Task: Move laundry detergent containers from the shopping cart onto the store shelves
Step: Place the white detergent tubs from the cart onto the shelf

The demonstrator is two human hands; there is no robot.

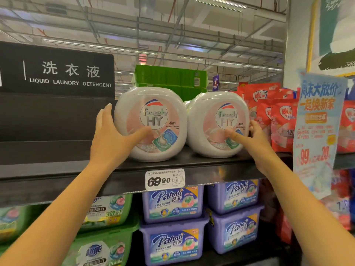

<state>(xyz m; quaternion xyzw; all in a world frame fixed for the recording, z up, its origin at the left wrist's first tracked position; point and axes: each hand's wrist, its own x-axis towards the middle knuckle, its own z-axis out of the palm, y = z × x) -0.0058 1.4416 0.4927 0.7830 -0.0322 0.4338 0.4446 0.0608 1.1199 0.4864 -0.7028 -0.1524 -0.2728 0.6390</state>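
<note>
On the top shelf [192, 162], near its front edge: two white Fresh HY capsule tubs standing upright side by side, touching or close to it. No cart in view.

- Left hand [111, 135]: flat on the left tub [153, 112], fingers straight up its left flank, thumb splayed across the label. Pressing, not clamping.
- Right hand [253, 135]: on the right tub [211, 104], fingers wrapped round its right flank, thumb on the front face. That's a proper hold.

Handling, my read:
- Rigid moulded plastic, won't deform under a squeeze.
- Probably moderately heavy if full, with the weight sitting low.
- Glossy and rounded everywhere, no handle visible, so slippery. A one-hand pinch looks marginal.
- Best hold: palms on opposite flanks, or one hand underneath. For nudging, push low on the front face so it slides and doesn't tip.
- Not fragile, but I'd guess a drop could pop the lid.

Green boxes [171, 77] sit close behind, red pouches [274, 116] just right, so there's little slack that side.
</note>
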